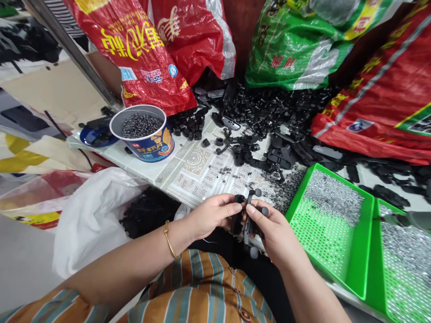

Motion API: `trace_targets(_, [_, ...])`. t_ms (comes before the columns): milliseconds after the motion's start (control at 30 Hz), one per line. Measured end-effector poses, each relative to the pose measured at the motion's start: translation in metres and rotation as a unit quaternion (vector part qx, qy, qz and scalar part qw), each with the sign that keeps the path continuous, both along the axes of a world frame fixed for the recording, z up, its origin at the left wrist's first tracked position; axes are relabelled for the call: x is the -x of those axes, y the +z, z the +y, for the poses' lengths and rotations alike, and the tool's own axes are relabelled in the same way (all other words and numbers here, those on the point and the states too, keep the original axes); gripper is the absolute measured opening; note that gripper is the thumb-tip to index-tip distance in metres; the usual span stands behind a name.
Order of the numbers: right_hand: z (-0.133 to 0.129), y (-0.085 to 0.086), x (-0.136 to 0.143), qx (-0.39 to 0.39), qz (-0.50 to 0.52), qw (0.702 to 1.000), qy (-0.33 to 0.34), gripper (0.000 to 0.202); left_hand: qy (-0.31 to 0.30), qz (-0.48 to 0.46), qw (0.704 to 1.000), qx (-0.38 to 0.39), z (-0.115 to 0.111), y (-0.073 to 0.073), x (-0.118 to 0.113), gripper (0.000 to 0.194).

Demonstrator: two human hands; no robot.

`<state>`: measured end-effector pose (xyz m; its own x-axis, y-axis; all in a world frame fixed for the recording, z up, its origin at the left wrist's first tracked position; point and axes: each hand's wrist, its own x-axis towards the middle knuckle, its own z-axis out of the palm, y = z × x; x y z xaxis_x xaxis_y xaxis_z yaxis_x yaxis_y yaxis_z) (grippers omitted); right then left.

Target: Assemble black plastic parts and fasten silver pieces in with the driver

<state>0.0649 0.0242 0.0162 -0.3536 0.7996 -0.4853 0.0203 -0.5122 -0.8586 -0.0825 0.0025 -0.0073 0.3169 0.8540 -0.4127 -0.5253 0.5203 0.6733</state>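
Observation:
My left hand [210, 216] grips a dark black plastic piece [237, 223] between thumb and fingers, near the table's front edge. Close beside it, my right hand [278, 231] pinches a black plastic bracket-like part [249, 220] with rounded grey knobs at its ends. The two pieces are side by side; whether they are joined I cannot tell, since fingers cover much of both. Beyond the hands, loose black plastic parts [244, 152] and tiny dark bits lie on the patterned tabletop [198, 179].
A blue tub [148, 148] of small dark pieces stands at left. To the right are a green perforated tray [365, 251] with small silvery pieces and a second green tray [379, 269], with a tool's tip above it. Red sacks [134, 49] and a green sack [279, 54] line the back.

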Motion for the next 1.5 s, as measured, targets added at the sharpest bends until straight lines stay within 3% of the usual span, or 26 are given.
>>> trace_targets(167, [0.001,-0.002,-0.002,0.025,-0.002,1.0,-0.001,0.028,-0.01,0.024,0.999,-0.024,-0.001,-0.003,0.0,0.024])
trace_targets(500, [0.001,0.003,-0.003,0.05,-0.014,0.999,0.002,0.032,0.02,0.206,0.97,-0.127,-0.005,-0.001,0.0,0.037])
trace_targets(767, [0.005,0.001,-0.004,0.002,-0.041,0.999,0.03,0.034,0.031,0.027,0.999,0.005,-0.003,0.004,-0.009,0.028])
trace_targets(1133, [0.011,-0.008,-0.006,-0.107,-0.185,0.976,0.043,0.038,0.04,0.004,0.999,0.025,0.003,0.003,-0.006,0.022])
trace_targets(1500, [0.01,-0.011,-0.003,-0.06,-0.092,0.993,0.033,0.038,0.036,0.013,0.999,0.016,0.005,0.002,-0.009,0.022])
